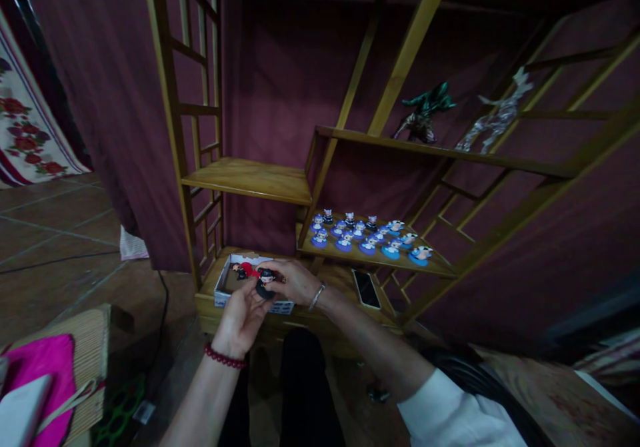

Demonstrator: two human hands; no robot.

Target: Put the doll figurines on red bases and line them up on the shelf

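While the left hand (244, 310) and right hand (296, 282) hold a small black-haired figurine with a dark base (267, 276), a red-and-black figurine (243, 270) lies in the white patterned cardboard box (220, 295) beneath them

From the head view, the left cups low and the right grips the side, probably for steadiness; purple- and blue-based figurines (345, 239) stand in rows on a yellow-brown wooden shelf (435, 265), seemingly spaced so each shows

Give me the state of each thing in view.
Black-haired figurine, held by the right hand, left hand cupped at its base
White patterned cardboard box, open
Red-and-black figurine, lying in box
Small purple-based and blue-based figurines, standing in rows
Black-screened phone, face up, dark
Dark green figure, standing
Silvery figure, standing
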